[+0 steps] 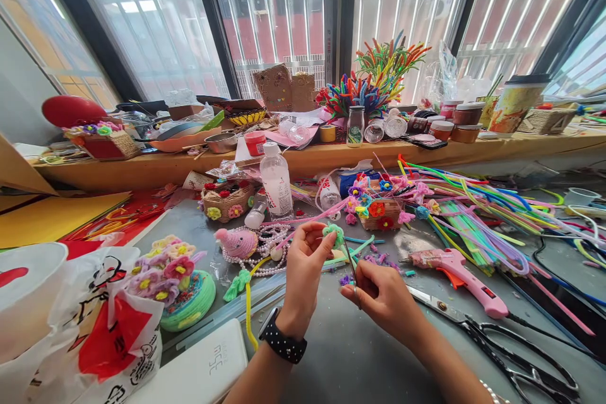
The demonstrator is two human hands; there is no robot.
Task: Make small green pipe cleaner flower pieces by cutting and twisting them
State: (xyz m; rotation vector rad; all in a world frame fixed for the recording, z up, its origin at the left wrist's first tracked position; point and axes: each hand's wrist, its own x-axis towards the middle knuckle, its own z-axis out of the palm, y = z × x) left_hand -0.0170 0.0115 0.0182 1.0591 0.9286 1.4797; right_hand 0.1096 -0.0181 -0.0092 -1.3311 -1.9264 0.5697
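Note:
Near the middle of the view, my left hand (307, 265) is closed, pinching a small mint-green fuzzy piece (334, 235) between thumb and fingers. My right hand (379, 293) is closed round a slim metal tool (350, 257), which looks like small scissors. The tool's tip reaches up to the green piece. Purple fuzzy scraps (346, 279) lie on the grey table (350, 366) beside the hands. To the right rest a pink glue gun (461, 274) and large black-handled scissors (492, 334).
A clear bottle (276, 183) stands behind my left hand. Bundled pipe cleaners (468, 233) spread at the right. A green base with flowers (189, 303), a white box (203, 360) and a plastic bag (104, 322) are at the left.

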